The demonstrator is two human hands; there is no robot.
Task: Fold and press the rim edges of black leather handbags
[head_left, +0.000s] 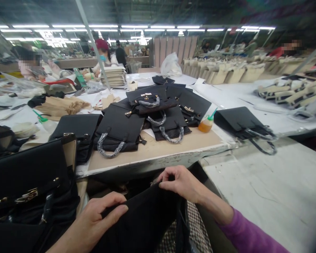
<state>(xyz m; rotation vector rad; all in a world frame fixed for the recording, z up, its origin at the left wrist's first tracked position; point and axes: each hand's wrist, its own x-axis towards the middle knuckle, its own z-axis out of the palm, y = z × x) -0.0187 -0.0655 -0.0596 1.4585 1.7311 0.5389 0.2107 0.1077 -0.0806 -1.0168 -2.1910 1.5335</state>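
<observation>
A black fabric piece [144,221] lies on my lap below the table edge. My left hand [94,219] grips its left edge, thumb on top. My right hand [181,182], in a purple sleeve, pinches its upper right edge with curled fingers. A black handbag with gold clasps [28,179] stands just left of my left hand. On the table ahead lies a pile of black handbags [147,116] with plastic-wrapped handles.
An orange glue bottle with a green nozzle [205,123] stands beside the pile. Another black handbag [243,126] lies on the white table [265,189] at right. Tan parts [63,105] lie at left. Other people work at the far tables. Beige bags line the back right.
</observation>
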